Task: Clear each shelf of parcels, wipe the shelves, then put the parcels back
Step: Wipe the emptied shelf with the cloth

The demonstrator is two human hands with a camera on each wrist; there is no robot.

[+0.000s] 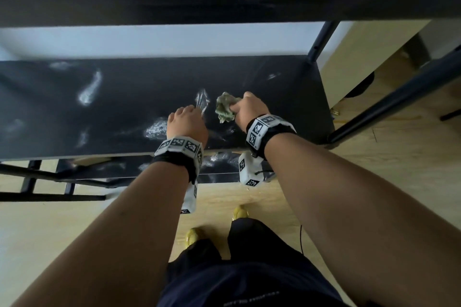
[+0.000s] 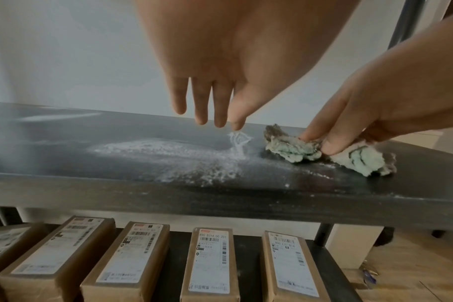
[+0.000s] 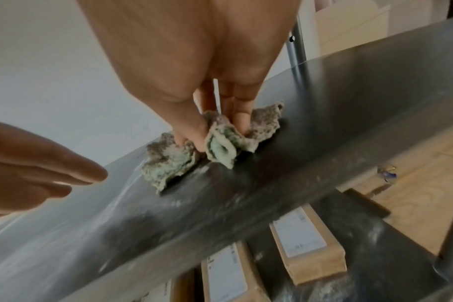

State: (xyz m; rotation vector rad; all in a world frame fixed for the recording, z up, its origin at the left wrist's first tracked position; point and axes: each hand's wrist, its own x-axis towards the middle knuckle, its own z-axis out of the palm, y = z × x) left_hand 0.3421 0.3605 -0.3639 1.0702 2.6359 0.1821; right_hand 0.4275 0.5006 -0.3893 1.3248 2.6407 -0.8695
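From the head view, a black shelf (image 1: 124,107) streaked with white dust spans the frame, with a darker shelf board above it, a pale wall behind and light wooden floor (image 1: 374,182) below. The right hand (image 1: 249,112) grips a crumpled green cloth (image 1: 225,109) pressed to the shelf near its right end. The left hand (image 1: 187,122) hovers just beside it over a white smear; whether its fingers are bent cannot be told from this angle. Both wrists wear bands with black-and-white markers.

Seen from the left wrist, the left hand (image 2: 207,71) hangs above the shelf (image 2: 142,194) with fingers straight and relaxed, holding nothing, the fingertips just over a patch of white powder (image 2: 181,155). The right hand (image 2: 375,112) pinches the cloth (image 2: 295,149) against the surface to the right. On the lower shelf stand brown parcels (image 2: 210,265) in a row, each with a white shipping label on top.

Seen from the right wrist, the right hand (image 3: 194,71) has thumb and fingers curled into the cloth (image 3: 173,161), clamping its folds onto the dusty grey shelf (image 3: 246,204). The left hand (image 3: 39,167) reaches in from the left, fingers extended, apart from the cloth. Parcels (image 3: 308,249) lie on the shelf beneath, and wooden floor (image 3: 414,183) shows at the right.
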